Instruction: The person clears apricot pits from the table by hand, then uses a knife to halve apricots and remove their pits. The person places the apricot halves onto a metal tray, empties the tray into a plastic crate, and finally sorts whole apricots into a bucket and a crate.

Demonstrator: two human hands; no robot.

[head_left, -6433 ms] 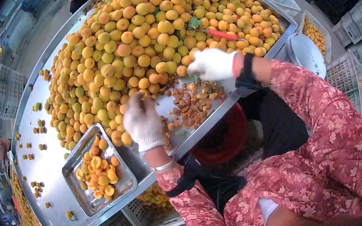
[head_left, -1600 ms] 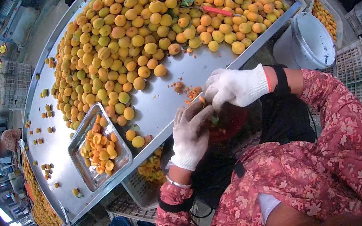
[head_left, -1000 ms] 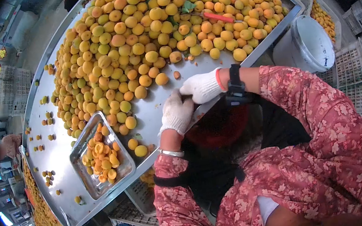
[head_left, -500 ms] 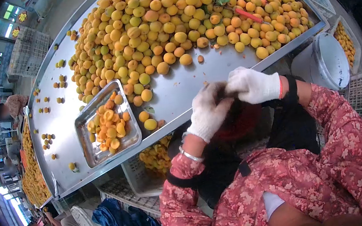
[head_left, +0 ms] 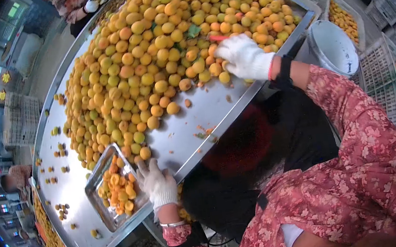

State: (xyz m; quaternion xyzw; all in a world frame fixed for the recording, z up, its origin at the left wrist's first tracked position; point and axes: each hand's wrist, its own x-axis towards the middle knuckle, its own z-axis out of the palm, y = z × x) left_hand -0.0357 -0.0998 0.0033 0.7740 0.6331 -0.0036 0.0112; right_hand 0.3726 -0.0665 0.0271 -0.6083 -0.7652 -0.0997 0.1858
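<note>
The large pile of yellow-orange fruit (head_left: 149, 55) lies on a metal table (head_left: 170, 139). My gloved right hand (head_left: 245, 57) is at the pile's right part, its fingers curled at a red handle (head_left: 218, 37); the handle's far end is hidden beneath the hand. Fruit also touches the fingertips. My gloved left hand (head_left: 157, 183) has its fingers apart beside the right rim of a metal tray (head_left: 108, 216), just below a single fruit (head_left: 145, 153). Cut orange halves (head_left: 119, 189) fill part of the tray. Nothing shows within the left hand.
Small scraps (head_left: 205, 131) lie near the table's front edge. A white bucket (head_left: 333, 48) and crates (head_left: 385, 84) stand at the right. Another person's gloved hands (head_left: 97, 0) show at the top left. Loose fruit (head_left: 61, 209) dots the table's left side.
My hands have parted: the right moved up to the pile and red handle, the left down-left to the tray. Scraps now lie by the front edge. The view has shifted.
</note>
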